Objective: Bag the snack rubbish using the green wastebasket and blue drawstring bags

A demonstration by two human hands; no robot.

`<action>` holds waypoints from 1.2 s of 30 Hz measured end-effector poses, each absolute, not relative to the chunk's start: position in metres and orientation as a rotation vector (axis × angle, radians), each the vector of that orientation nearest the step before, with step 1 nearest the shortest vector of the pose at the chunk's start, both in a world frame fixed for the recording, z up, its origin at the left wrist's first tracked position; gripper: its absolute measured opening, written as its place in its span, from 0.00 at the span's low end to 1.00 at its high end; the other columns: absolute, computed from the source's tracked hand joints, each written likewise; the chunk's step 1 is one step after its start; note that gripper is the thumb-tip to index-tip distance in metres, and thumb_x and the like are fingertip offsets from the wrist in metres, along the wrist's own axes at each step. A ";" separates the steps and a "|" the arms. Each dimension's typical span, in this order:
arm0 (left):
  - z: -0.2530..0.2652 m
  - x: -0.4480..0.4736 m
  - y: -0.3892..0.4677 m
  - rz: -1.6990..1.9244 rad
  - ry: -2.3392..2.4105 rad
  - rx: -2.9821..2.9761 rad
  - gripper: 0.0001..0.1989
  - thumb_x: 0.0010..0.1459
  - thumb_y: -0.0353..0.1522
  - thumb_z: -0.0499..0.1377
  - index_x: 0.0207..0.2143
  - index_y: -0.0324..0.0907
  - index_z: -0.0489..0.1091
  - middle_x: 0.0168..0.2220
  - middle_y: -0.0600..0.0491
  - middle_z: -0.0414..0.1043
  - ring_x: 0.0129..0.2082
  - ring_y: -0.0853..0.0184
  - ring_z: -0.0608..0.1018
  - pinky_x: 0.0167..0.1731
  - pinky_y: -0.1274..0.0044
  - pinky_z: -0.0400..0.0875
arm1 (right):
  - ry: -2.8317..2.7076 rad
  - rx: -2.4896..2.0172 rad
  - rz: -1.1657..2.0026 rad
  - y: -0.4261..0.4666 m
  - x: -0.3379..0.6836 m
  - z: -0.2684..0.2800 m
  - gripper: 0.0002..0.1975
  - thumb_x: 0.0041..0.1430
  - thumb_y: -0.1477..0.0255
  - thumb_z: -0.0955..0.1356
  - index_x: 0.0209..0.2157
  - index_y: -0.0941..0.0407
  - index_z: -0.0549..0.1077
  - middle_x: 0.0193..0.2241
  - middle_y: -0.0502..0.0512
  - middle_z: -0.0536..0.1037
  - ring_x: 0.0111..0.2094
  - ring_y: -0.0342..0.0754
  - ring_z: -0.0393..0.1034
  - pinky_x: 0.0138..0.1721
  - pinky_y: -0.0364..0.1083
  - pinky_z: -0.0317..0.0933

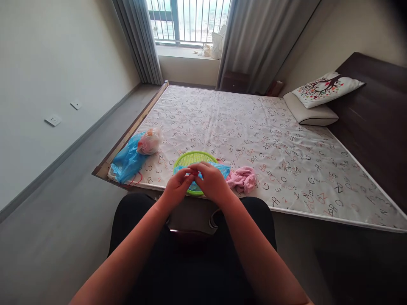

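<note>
My left hand (177,184) and my right hand (210,179) meet fingertip to fingertip over a green plastic basket (182,158). Both are closed, pinching a small red thing (192,172) whose kind I cannot make out, since the fingers cover most of it. Beneath them a thin blue plastic bag (224,170) lies in the basket and reaches past its right rim. A crumpled pink cloth (245,179) rests just right of the basket. My hands hide the basket's middle.
The basket sits at the near edge of a letter-printed mattress (241,123). To the left lie another blue plastic bag (129,159) and a clear bag (150,141) with reddish contents. A cushion (327,90) and a pillow (310,114) lean by the dark headboard (375,110).
</note>
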State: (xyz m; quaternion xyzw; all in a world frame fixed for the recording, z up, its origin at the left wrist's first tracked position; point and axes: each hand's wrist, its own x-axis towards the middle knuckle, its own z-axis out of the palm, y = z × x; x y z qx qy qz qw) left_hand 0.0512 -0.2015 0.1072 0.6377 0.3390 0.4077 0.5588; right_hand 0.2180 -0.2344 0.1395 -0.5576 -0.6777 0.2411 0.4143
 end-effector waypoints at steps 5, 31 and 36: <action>0.089 0.049 -0.203 0.755 0.731 1.450 0.25 0.63 0.46 0.66 0.56 0.46 0.65 0.32 0.55 0.78 0.27 0.67 0.80 0.33 0.73 0.76 | -1.383 -1.415 0.845 -0.230 0.241 0.145 0.04 0.61 0.67 0.72 0.36 0.51 0.80 0.34 0.50 0.81 0.34 0.47 0.73 0.40 0.47 0.67; 0.101 0.060 -0.196 1.039 0.878 1.677 0.17 0.57 0.37 0.70 0.49 0.43 0.82 0.37 0.51 0.75 0.37 0.66 0.76 0.43 0.73 0.73 | -1.712 -1.495 0.527 -0.250 0.256 0.185 0.12 0.69 0.75 0.64 0.48 0.54 0.78 0.44 0.57 0.80 0.43 0.49 0.74 0.49 0.50 0.67; 0.101 0.089 -0.204 1.044 0.786 1.767 0.05 0.55 0.33 0.67 0.34 0.41 0.79 0.36 0.48 0.78 0.39 0.62 0.78 0.42 0.72 0.75 | -1.721 -1.308 0.604 -0.250 0.225 0.168 0.14 0.66 0.78 0.62 0.47 0.54 0.76 0.43 0.56 0.80 0.46 0.49 0.74 0.50 0.49 0.67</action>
